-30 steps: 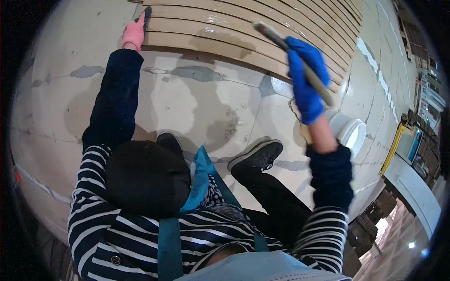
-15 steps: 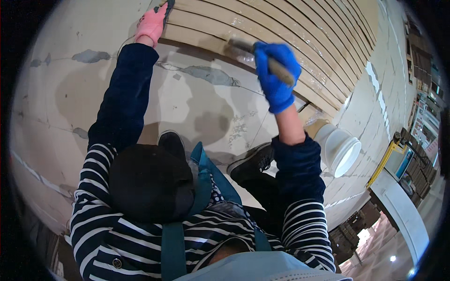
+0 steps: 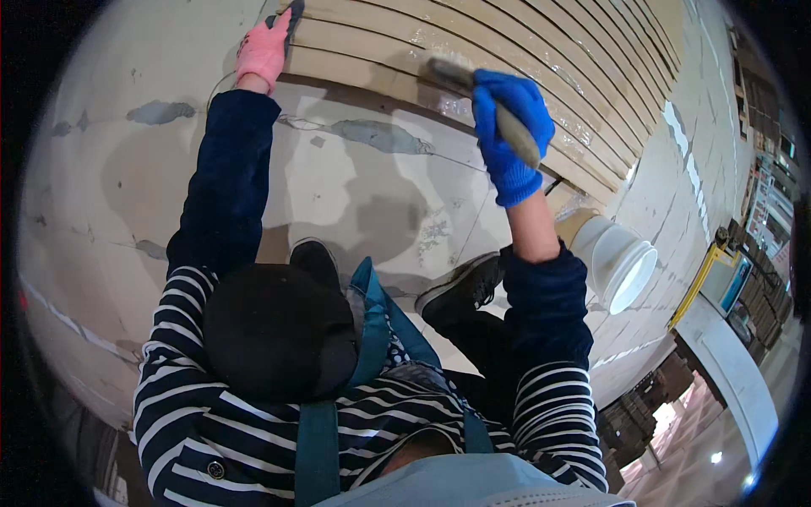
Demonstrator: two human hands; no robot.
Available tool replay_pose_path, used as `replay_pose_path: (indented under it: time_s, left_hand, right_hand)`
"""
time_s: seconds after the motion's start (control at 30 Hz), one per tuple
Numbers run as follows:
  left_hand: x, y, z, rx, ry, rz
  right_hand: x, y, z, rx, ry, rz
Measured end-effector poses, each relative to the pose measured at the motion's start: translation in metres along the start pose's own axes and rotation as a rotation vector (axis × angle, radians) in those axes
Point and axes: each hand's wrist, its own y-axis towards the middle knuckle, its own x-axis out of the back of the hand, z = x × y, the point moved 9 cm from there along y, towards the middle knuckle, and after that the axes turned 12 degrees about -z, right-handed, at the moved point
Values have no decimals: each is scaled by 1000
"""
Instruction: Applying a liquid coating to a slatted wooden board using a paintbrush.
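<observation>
My right hand [image 3: 514, 127], in a blue knit glove, is closed round the wooden handle of a brush [image 3: 517, 135]. The brush's dark head reaches up and left over a row of overlapping brown cardboard sheets [image 3: 355, 42], whose exposed edges form long strips. Wet, shiny patches show on the strips near the brush and farther right. My left hand [image 3: 263, 49], in a pink glove with dark fingertips, rests at the left end of the sheets, fingers stretched along their edge.
A white bucket [image 3: 610, 258] lies tilted or stands to the right of my feet. My black shoes [image 3: 463, 291] are on the pale, patched floor [image 3: 355, 190]. At far right are a yellow-edged frame [image 3: 699, 286], a white curved panel [image 3: 731, 380] and brown stacks [image 3: 764, 308].
My right hand and the brush have shifted slightly right, and the brush head has moved a little up and right. My left hand stays at the sheets' left end.
</observation>
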Motion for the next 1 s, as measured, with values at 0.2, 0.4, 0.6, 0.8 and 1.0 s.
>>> replay_pose_path:
  time_s: [0.2,0.4,0.6,0.8,1.0]
  left_hand:
    - [6,5,-2,-40,265,-60]
    - [3,8,1,-175,362,-73]
    - [-1,14,7,-207,346,-67]
    - [-7,11,5,-396,631,-84]
    - [-4,7,-4,-416,517,-103]
  right_hand:
    - [18,-52,-6,-102,-12,287]
    - [85,-24,-53,-128,-12,-110]
    - [81,-65,-32,-64,21,45]
    - [40,-2,-29,63,83,-104]
    - [-7,-58,-8,-48,-60,144]
